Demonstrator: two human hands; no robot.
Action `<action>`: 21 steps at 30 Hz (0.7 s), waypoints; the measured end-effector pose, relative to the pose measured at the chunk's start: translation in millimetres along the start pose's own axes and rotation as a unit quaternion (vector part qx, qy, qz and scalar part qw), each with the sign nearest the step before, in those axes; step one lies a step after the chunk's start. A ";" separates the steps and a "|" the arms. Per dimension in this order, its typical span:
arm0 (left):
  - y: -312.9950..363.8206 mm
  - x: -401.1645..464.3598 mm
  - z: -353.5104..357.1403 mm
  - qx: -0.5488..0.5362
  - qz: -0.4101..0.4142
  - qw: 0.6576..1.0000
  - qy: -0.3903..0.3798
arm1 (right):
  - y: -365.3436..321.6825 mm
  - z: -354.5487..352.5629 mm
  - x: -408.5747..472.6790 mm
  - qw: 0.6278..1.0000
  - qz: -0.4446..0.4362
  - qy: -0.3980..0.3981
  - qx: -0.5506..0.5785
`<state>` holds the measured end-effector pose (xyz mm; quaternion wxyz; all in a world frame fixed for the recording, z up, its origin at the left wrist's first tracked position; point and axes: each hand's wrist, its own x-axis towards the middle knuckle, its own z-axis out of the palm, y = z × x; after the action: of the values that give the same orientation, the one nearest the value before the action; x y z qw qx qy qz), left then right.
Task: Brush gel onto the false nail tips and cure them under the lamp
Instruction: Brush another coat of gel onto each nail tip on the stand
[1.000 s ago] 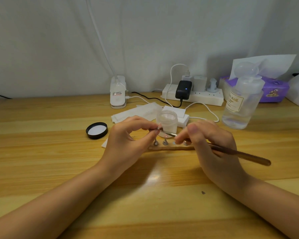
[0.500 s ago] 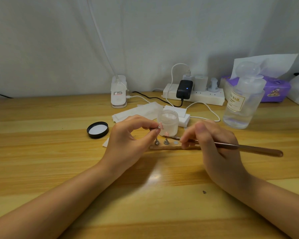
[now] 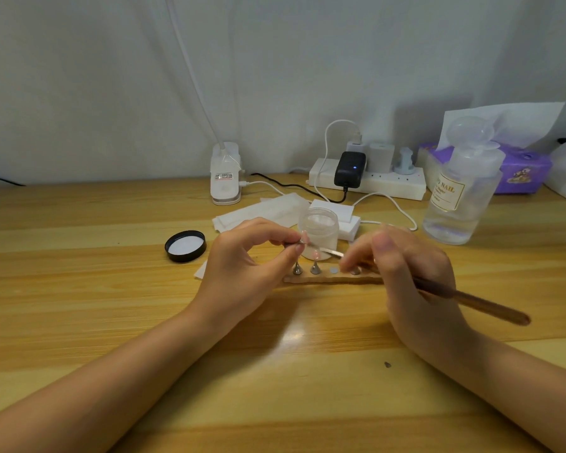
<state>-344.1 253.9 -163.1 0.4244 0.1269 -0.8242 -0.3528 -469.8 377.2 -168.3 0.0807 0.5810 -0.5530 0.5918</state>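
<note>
Pink tip point(image 3: 304, 238) sits pinched on its stand in the left grip point(image 3: 242, 259); the right grip point(image 3: 406, 269) holds the brush point(image 3: 471, 300). A shaky stroke could smear gel onto fingers.

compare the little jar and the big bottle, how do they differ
The jar is short, squat and frosted; the bottle is tall, clear and labelled. The jar stands open, its black lid lying apart to its left; the bottle is closed under a domed cap. The jar sits just behind the hands; the bottle stands off to the right. Both stand upright on the table.
</note>
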 end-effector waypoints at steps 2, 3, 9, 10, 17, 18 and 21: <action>-0.5 0.1 -0.1 0.002 -0.003 1.000 -0.002 | 0.0 1.7 2.3 1.000 0.010 -0.004 -0.010; -1.0 -0.1 -0.2 0.004 -0.004 1.000 -0.004 | 0.3 2.5 3.1 1.000 0.015 -0.011 -0.016; 0.5 1.0 0.9 -0.006 -0.006 1.000 0.006 | 1.1 0.3 -0.4 1.000 0.002 -0.016 -0.006; 1.0 0.5 0.8 -0.006 -0.006 1.000 0.007 | 0.7 -0.5 -0.8 1.000 -0.001 -0.010 -0.001; -1.1 0.4 -0.1 0.004 -0.005 1.000 -0.003 | 3.3 3.4 1.8 0.999 0.029 -0.028 -0.012; -1.1 0.6 0.2 0.005 -0.005 1.000 -0.003 | 3.6 3.4 1.7 0.999 0.031 -0.030 -0.013; -1.2 0.4 0.6 0.004 -0.005 1.000 -0.001 | 2.6 1.7 0.1 1.000 0.021 -0.017 -0.003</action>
<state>-344.9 253.1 -163.9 0.4212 0.1321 -0.8257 -0.3513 -470.7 375.0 -170.2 0.0599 0.5790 -0.5682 0.5816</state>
